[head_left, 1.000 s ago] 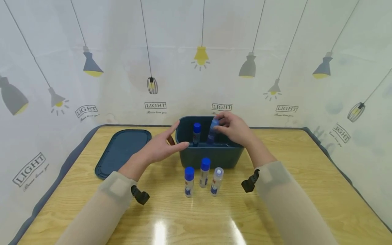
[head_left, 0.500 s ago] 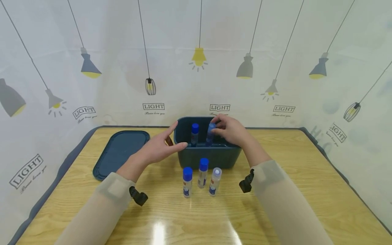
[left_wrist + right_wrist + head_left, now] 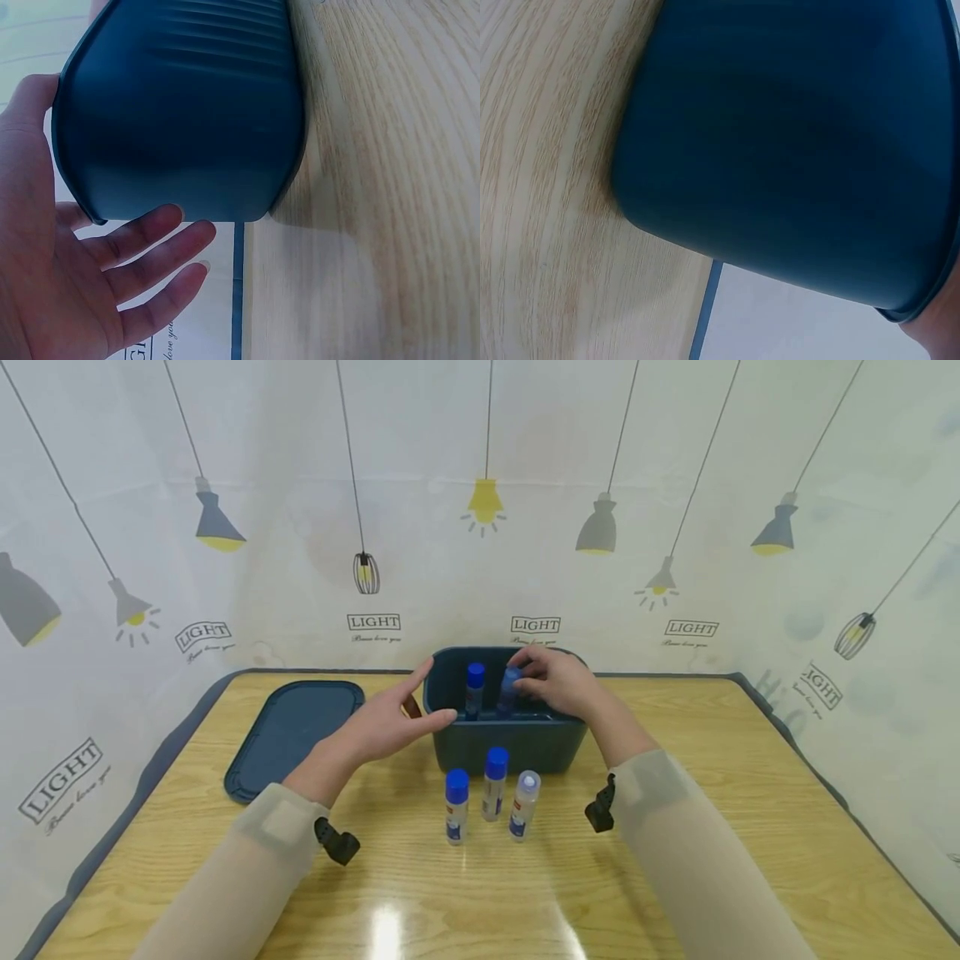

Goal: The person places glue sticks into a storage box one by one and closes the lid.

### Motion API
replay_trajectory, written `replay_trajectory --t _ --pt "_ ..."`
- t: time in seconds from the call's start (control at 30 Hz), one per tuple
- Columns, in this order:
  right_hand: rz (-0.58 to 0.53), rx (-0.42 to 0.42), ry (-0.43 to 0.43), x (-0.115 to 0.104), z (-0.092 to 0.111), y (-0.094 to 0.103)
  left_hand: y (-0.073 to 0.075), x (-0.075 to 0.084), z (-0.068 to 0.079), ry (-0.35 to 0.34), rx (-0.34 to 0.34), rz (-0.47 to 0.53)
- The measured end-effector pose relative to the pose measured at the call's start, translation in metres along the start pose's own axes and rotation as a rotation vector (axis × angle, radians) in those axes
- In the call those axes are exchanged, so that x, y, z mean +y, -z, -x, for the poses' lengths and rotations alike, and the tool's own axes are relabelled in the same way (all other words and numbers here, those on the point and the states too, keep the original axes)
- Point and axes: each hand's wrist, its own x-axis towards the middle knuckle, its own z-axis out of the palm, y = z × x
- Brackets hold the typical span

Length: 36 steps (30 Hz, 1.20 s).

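A dark blue plastic bin [image 3: 510,748] stands on the table. My left hand [image 3: 386,720] touches its left end, thumb at the front rim and index finger along the side. In the left wrist view that hand [image 3: 82,259] spreads its fingers against the end wall. Inside the bin, my right hand [image 3: 558,681] pinches a bluish glue bottle [image 3: 507,689] near its top; its base is hidden by the front wall. Another glue bottle with a blue cap [image 3: 475,689] stands to its left. In the right wrist view the bin wall [image 3: 780,150] hides most of the hand.
In front of the bin stand two blue-capped clear bottles, a left one [image 3: 456,810] and a middle one [image 3: 493,785], and a clear-capped bottle [image 3: 523,806]. A dark blue lid [image 3: 292,739] lies at the left. A lamp-printed backdrop [image 3: 420,527] rises behind the table.
My right hand has moved slightly left and lower with the bluish glue bottle inside the bin. The left hand stays at the bin's end. The head view has shifted a little.
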Motion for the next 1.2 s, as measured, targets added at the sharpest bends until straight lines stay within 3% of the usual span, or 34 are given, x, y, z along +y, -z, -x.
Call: replay_trajectory --t 1.2 --pt "-0.006 -0.019 0.001 -0.0001 -0.0017 -0.0003 -0.0019 -0.0009 -0.0014 -0.004 0.001 -0.008"
